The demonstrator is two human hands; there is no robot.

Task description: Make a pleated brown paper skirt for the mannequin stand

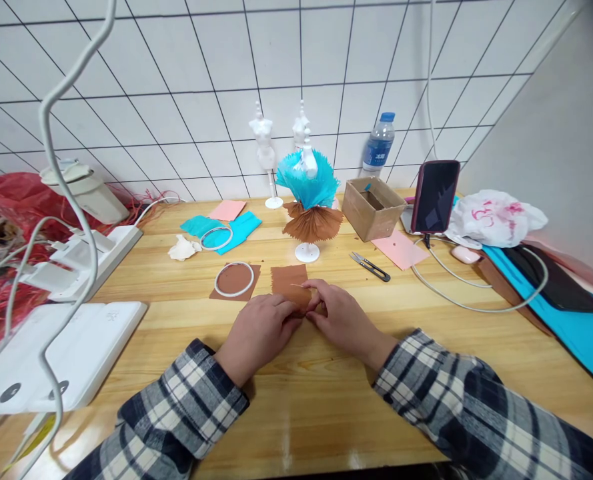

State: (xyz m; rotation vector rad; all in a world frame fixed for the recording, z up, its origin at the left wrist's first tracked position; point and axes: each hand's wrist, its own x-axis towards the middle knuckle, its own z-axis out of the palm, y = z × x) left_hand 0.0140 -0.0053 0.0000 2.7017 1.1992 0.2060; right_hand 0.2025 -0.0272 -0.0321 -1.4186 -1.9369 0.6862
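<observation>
Both hands meet at the near edge of a brown pleated piece [289, 277] lying at the middle of the table. My left hand [263, 328] pinches its lower edge. Beside it, my right hand [340, 317] also pinches that edge, and a thin pale needle-like item [297, 286] sticks out from its fingers. Left of the hands, a white ring [234, 294] rests on a flat brown square [215, 292]. Behind them stands a small white mannequin [307, 252] dressed in a blue pleated top [309, 180] and a brown pleated skirt [313, 224].
Black snips [371, 267] and a cardboard box [375, 208] are to the right, with a phone [435, 198] and a looping cable farther right. Blue pieces [241, 231] lie back left. A white power strip [96, 262] and a white device [91, 347] fill the left.
</observation>
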